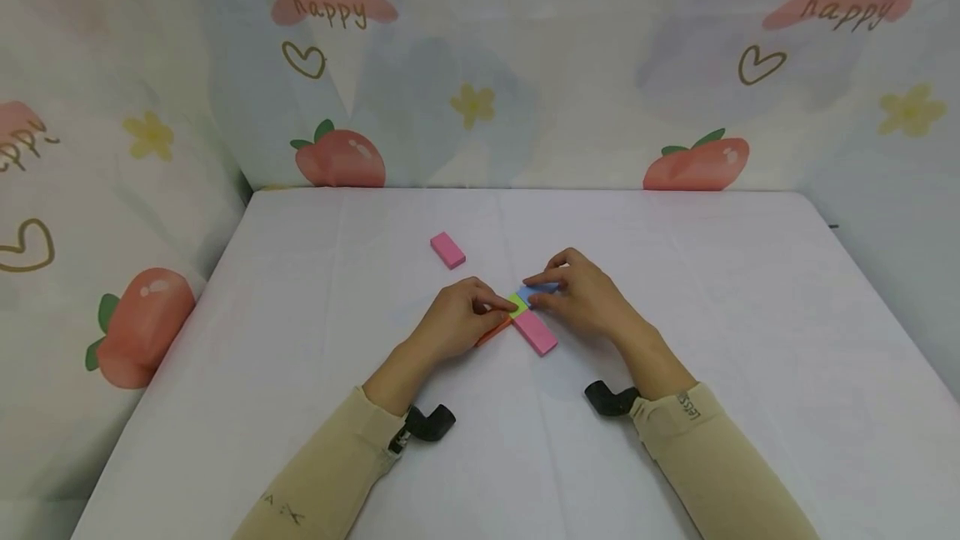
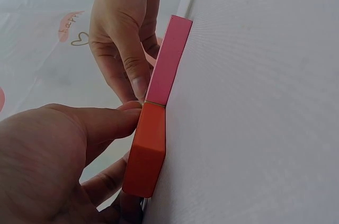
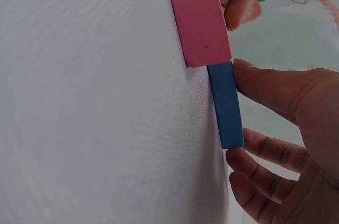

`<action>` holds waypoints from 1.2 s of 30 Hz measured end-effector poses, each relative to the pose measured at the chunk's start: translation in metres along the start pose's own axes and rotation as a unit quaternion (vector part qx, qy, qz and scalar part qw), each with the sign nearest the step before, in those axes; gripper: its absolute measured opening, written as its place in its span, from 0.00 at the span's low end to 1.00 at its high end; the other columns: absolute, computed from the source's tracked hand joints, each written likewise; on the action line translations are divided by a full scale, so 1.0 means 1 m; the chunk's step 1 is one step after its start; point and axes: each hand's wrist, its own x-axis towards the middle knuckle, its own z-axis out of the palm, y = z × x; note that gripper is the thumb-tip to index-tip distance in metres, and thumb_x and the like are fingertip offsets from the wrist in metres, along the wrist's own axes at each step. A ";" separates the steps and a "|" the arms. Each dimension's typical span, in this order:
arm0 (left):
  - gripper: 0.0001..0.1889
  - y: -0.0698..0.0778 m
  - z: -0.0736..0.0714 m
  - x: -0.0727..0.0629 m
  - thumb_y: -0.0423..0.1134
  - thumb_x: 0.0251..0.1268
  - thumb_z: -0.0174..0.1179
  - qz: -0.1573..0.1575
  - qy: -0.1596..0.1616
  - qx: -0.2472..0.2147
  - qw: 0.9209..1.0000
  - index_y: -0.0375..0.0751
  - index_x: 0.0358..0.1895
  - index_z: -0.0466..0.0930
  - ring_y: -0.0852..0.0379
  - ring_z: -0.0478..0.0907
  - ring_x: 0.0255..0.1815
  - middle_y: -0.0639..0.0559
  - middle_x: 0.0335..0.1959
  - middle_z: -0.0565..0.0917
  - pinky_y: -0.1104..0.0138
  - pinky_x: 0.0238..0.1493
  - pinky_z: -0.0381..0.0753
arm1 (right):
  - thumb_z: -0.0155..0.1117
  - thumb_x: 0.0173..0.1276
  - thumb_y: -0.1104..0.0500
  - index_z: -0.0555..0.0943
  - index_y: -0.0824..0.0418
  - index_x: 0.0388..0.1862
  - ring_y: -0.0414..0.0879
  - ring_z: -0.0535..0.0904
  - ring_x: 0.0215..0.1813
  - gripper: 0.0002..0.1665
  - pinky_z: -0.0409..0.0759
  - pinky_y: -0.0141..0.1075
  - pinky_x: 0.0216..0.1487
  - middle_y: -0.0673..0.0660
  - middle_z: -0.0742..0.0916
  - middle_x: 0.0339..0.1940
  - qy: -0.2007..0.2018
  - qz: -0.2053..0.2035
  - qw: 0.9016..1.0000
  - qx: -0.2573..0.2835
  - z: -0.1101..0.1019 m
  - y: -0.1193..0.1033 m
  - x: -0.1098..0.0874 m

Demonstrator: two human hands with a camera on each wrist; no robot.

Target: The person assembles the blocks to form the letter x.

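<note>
Near the middle of the white table, small coloured blocks lie end to end in a cross-like group. My left hand (image 1: pixel 457 319) holds the orange block (image 2: pixel 148 150), its thumb on the block's near edge and its index fingertip at the green block (image 1: pixel 517 303). Opposite, my right hand (image 1: pixel 588 294) pinches the blue block (image 3: pixel 226 105) between thumb and fingers. A pink block (image 1: pixel 536 332) extends toward me from the green one, between both hands. Most of the orange block is hidden under the left hand in the head view.
A second pink block (image 1: pixel 447 250) lies apart, beyond the left hand. The white tabletop (image 1: pixel 300 273) ends at a patterned cloth backdrop (image 1: pixel 525 65), with more cloth on the left side. Black camera mounts (image 1: pixel 431 423) stick out from the wrists.
</note>
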 end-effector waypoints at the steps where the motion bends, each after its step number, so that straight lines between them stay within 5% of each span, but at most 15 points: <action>1: 0.08 0.000 0.000 0.000 0.43 0.71 0.67 -0.001 0.000 0.001 1.000 0.59 0.46 0.93 0.60 0.77 0.40 0.58 0.44 0.83 0.65 0.43 0.77 | 0.73 0.70 0.51 0.89 0.50 0.58 0.54 0.77 0.53 0.18 0.74 0.47 0.53 0.57 0.78 0.58 0.000 -0.002 1.000 -0.001 0.000 0.000 0.000; 36: 0.07 0.002 0.003 -0.002 0.42 0.69 0.69 -0.018 0.015 -0.015 1.000 0.58 0.45 0.93 0.61 0.78 0.38 0.59 0.40 0.83 0.66 0.40 0.77 | 0.74 0.69 0.54 0.90 0.52 0.55 0.54 0.79 0.50 0.17 0.78 0.47 0.49 0.60 0.80 0.53 0.018 0.015 1.000 -0.019 0.005 -0.009 -0.002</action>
